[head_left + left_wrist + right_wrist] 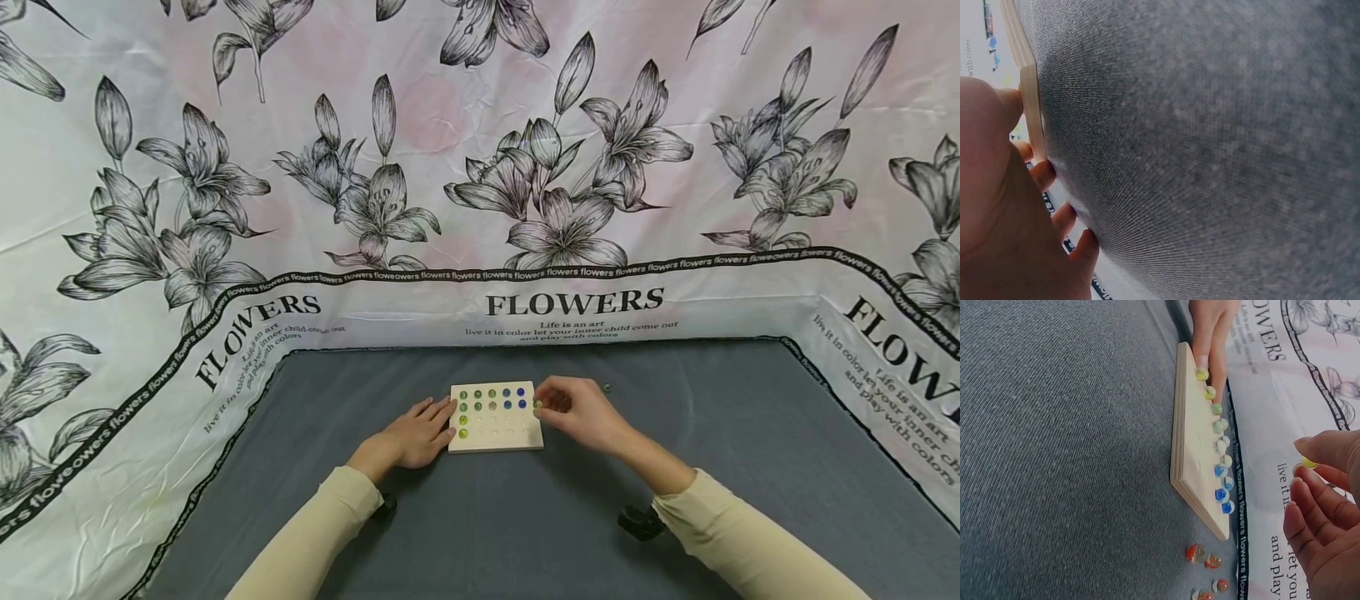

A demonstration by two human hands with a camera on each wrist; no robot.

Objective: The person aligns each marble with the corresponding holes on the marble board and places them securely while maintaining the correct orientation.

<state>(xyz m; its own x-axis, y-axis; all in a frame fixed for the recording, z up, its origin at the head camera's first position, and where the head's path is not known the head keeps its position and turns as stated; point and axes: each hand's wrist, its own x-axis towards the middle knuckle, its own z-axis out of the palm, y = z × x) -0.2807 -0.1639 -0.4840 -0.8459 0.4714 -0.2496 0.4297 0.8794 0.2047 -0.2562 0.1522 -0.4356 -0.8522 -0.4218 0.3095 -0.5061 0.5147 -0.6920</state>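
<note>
A pale wooden board with rows of shallow hollows lies flat on the grey cloth. Green marbles and blue marbles fill its two far rows. Two yellow marbles sit in its left column, toward the near side. My left hand rests at the board's left edge, its straightish fingers and thumb touching it. Beside the right edge, my right hand pinches a yellow marble between thumb and fingertip, raised above the cloth in the right wrist view.
Several loose marbles with red-orange swirls lie past the board's right end; the right hand mostly hides that area in the head view. One marble shows behind that hand. A flower-printed sheet rises behind the grey cloth.
</note>
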